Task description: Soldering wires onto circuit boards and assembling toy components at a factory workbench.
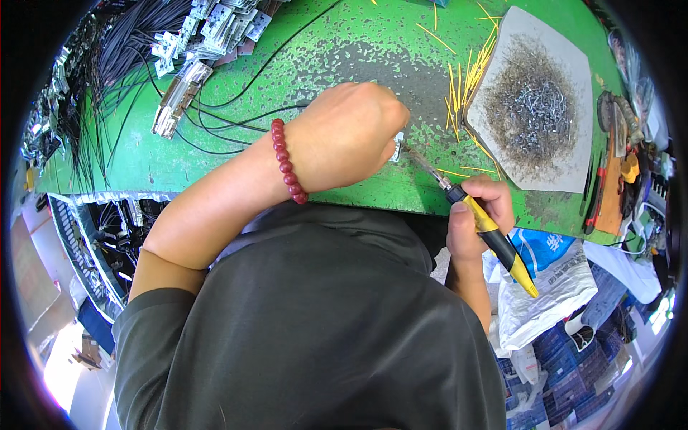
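My right hand (pixel 481 215) grips a yellow-and-black soldering iron (pixel 489 231) like a pen, its metal tip pointing up and left. Close to that tip is a small whitish circuit board (pixel 397 148), which sticks out past the fingers of my left hand (pixel 355 132). That hand is closed, back upward, so most of the board is hidden. A black cable (pixel 283 112) runs in under the left hand from the left. Whether the tip touches the board I cannot tell. A dark red bead bracelet (pixel 286 161) circles my left wrist.
On the worn green table (pixel 315 43) lies a grey slab (pixel 577 161) heaped with metal clippings. Yellow sticks (pixel 469 79) are strewn beside it. Far left are bundled black cables and boards (pixel 222 29), with a metal-cased piece (pixel 179 98) nearer. Pliers (pixel 596 193) lie at the right edge.
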`<state>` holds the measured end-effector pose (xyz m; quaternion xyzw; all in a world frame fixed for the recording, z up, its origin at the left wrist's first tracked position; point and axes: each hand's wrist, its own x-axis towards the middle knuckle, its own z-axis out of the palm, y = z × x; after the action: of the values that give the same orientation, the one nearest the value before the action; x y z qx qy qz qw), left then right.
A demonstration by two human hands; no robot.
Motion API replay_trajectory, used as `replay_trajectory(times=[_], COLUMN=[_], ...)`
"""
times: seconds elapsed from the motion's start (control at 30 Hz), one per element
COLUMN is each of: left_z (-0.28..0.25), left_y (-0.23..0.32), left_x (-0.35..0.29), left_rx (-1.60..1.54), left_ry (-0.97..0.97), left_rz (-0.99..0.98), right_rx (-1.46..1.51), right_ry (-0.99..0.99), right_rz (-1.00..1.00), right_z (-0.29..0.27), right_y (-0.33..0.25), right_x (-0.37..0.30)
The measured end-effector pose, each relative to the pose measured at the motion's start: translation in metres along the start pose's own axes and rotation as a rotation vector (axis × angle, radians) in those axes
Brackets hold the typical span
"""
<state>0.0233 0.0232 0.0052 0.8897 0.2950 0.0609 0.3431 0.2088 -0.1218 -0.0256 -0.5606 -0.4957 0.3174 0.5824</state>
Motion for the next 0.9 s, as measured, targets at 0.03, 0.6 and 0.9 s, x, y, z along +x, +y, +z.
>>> replay_trajectory(times=[0.03, 0.6, 0.9], left_z=[-0.0002, -0.0080, -0.0076], left_y=[0.0002, 0.0010, 0.0017], left_x=[-0.0001, 0.0042, 0.0044], left_rx=[0.001, 0.043, 0.048], left_ry=[-0.004, -0.105, -0.116], left_rz=[-0.001, 0.031, 0.013], right_rx=[-0.001, -0.009, -0.012], right_ry=[0.000, 0.014, 0.011], right_rz=[0.000, 0.007, -0.004], right_z=[-0.0001, -0.0002, -0.0006], right_y=[-0.0004, -0.0010, -0.0007], right_x=[-0.0001, 0.0006, 0.0005])
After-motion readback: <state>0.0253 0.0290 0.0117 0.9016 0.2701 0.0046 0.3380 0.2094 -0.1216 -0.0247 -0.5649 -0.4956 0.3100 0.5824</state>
